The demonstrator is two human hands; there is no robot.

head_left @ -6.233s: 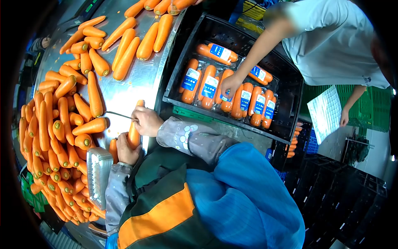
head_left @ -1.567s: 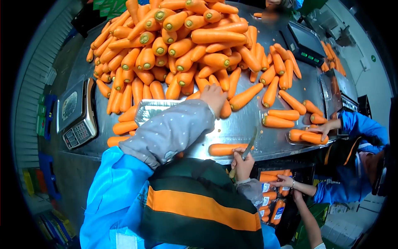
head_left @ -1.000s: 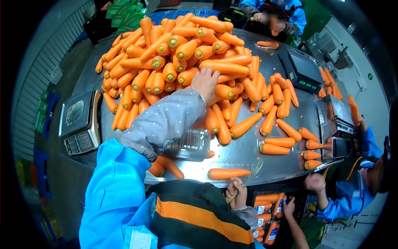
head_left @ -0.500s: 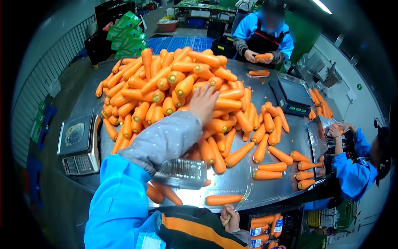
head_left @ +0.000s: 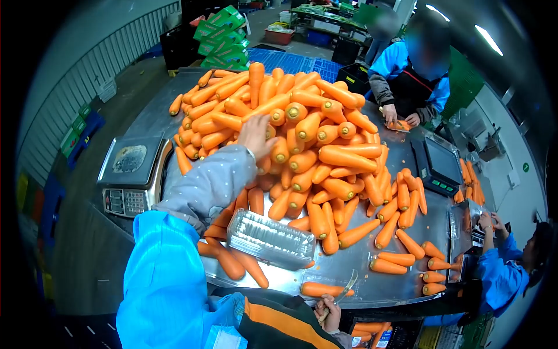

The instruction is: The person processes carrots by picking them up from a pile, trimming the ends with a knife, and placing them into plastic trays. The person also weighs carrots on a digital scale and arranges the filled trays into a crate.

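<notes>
My left hand (head_left: 256,137) reaches over the big carrot pile (head_left: 308,119), its fingers apart on the carrots and its fingertips partly hidden. Below that arm, a stack of clear plastic trays (head_left: 271,238) rests on the metal table (head_left: 192,259). Near the front edge, my right hand (head_left: 329,314) is closed on the handle of a curved knife (head_left: 349,285). The blade tilts up over the end of a single carrot (head_left: 319,289) lying there.
A scale (head_left: 131,174) stands at the left and a dark-screened one (head_left: 437,167) at the right. Loose carrots (head_left: 398,259) lie front right. One co-worker (head_left: 415,75) handles a carrot at the far edge; another (head_left: 508,262) works at the right. A crate of packed carrots (head_left: 372,334) is at the bottom.
My left hand has moved left across the pile. The view has shifted, showing more of the tray stack. The far co-worker's carrot has gone from between raised hands down to the table.
</notes>
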